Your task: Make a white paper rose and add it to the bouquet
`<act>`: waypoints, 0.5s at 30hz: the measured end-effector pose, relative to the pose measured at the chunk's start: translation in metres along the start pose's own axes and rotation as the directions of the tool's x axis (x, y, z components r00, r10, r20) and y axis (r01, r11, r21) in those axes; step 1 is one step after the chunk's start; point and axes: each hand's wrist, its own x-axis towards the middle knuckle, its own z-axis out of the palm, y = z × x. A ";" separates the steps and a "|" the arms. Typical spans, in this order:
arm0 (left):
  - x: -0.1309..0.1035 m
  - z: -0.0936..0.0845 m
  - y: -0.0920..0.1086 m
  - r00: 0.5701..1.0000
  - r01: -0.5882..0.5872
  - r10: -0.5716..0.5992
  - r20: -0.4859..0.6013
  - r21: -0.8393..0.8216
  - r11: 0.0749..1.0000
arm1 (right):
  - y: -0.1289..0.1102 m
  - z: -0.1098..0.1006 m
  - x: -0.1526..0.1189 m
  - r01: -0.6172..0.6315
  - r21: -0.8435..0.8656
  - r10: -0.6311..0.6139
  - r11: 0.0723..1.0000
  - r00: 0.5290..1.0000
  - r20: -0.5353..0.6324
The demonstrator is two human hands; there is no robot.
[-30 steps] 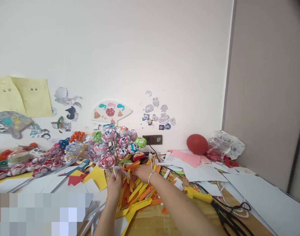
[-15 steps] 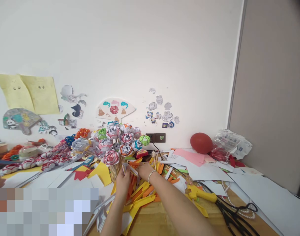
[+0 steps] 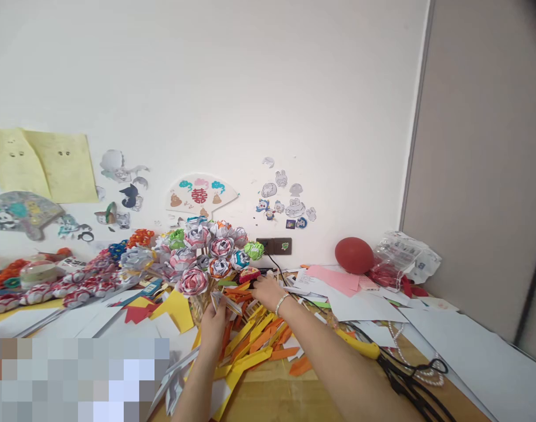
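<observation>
Far to the left of our left hand, we see two yellow sheets on the wall, and a fan with a panda just under them. Lower down, well left of our left hand, we have a heap of bumpy red and white pieces. Closer to that hand, we see a scrap of red paper and a yellow paper. Right behind our left hand, a big bunch of paper flowers stands up. Our left hand pinches some folded white paper, just in front of the flowers.

Between our two hands and a bit in front of them, we see a messy pile of orange and yellow strips on the wooden bench. Our right hand reaches over the back of the pile, and we can't tell if its fingers hold anything. We wear a bracelet on that wrist. To the right of our right hand lies a pink sheet, and a red balloon sits behind it. Farther right, we see a crinkly bag and white beads.
</observation>
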 end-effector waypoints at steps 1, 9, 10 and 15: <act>-0.001 0.000 0.002 1.000 0.016 -0.016 0.009 -0.033 0.999 | 0.003 -0.004 -0.003 -0.034 0.020 0.034 0.999 0.999 -0.029; -0.023 0.033 0.008 0.969 0.134 -0.087 0.230 -0.198 0.971 | 0.000 -0.021 -0.066 -0.344 0.257 0.393 0.903 0.904 -0.170; -0.029 0.041 0.010 0.958 0.136 -0.075 0.277 -0.207 0.969 | -0.003 -0.022 -0.077 -0.359 0.294 0.419 0.886 0.891 -0.175; -0.059 0.070 0.018 0.888 0.159 -0.042 0.458 -0.221 0.962 | -0.017 -0.025 -0.122 -0.337 0.655 0.572 0.676 0.800 -0.179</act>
